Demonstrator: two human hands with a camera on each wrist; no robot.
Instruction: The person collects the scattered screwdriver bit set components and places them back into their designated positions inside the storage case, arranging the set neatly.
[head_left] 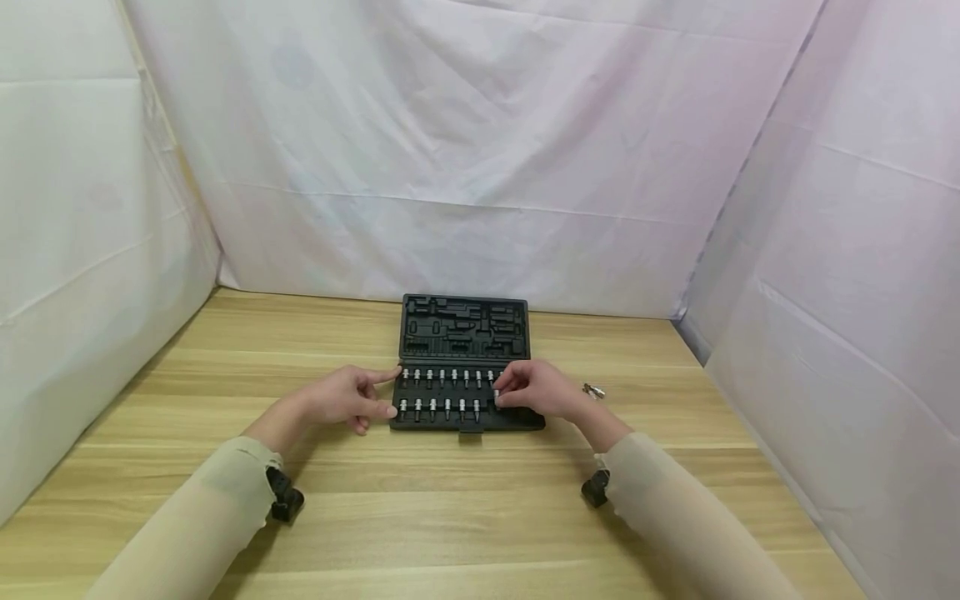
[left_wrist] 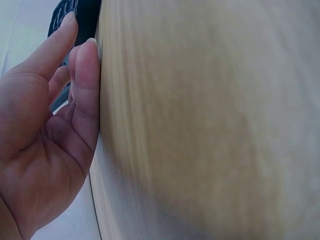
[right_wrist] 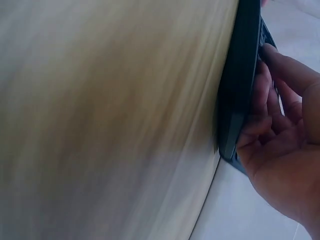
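A black plastic socket case (head_left: 431,426) lies unfolded on the wooden table, its moulded lid (head_left: 464,325) at the back. Silver bit sockets stand in two rows in the tray, a back row (head_left: 442,377) and a front row (head_left: 447,407). My right hand (head_left: 543,390) reaches over the tray's right half and pinches one bit socket (head_left: 497,399) at the right end of the front row. Against the case's left edge rest the extended thumb and index finger of my left hand (head_left: 341,395). In the right wrist view, fingers and case wall hide the held socket.
A few small loose metal pieces (head_left: 595,391) lie on the table (head_left: 420,525) to the right of the case. White cloth (head_left: 465,167) hangs behind the table and along both sides. Black wrist cameras (head_left: 283,495) sit below both sleeves.
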